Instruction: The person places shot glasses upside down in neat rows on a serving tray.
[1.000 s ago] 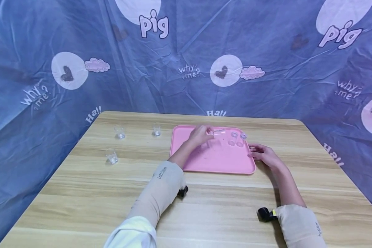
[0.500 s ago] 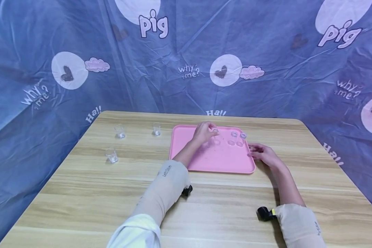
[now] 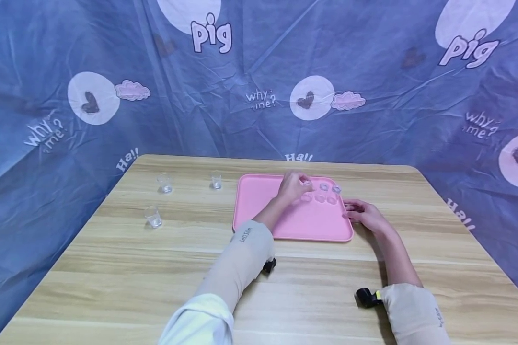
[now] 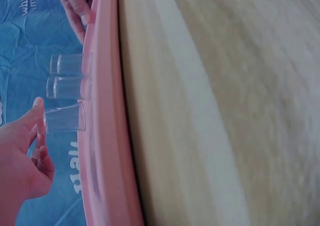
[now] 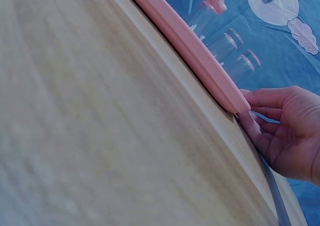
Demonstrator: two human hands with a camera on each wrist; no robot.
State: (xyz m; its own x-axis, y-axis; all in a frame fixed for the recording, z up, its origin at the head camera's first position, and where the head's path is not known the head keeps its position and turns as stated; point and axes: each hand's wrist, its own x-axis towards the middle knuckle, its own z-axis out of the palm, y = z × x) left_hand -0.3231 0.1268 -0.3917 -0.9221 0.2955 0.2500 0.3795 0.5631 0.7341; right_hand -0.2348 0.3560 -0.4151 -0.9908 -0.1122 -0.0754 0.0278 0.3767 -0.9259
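Observation:
My left hand [image 3: 294,186] pinches a small clear glass [image 4: 64,118] by its base end. That glass is upside down over the pink tray [image 3: 259,206], its wider rim right at the tray surface. Two more upside-down clear glasses stand in a row to its right, the middle one [image 4: 67,87] and the far-right one [image 4: 70,63]. My right hand [image 3: 366,214] holds the tray's right edge, with fingers above and below the rim [image 5: 220,88] in the right wrist view.
Three upright clear glasses stand on the wooden table left of the tray: one at the back left [image 3: 166,184], one nearer the tray [image 3: 216,180] and one closer to me [image 3: 154,218]. A blue printed cloth [image 3: 198,120] hangs behind the table.
My left hand has turned the glass from lying sideways to upside down and moved it right, close beside the other two. The right hand stays at the tray edge.

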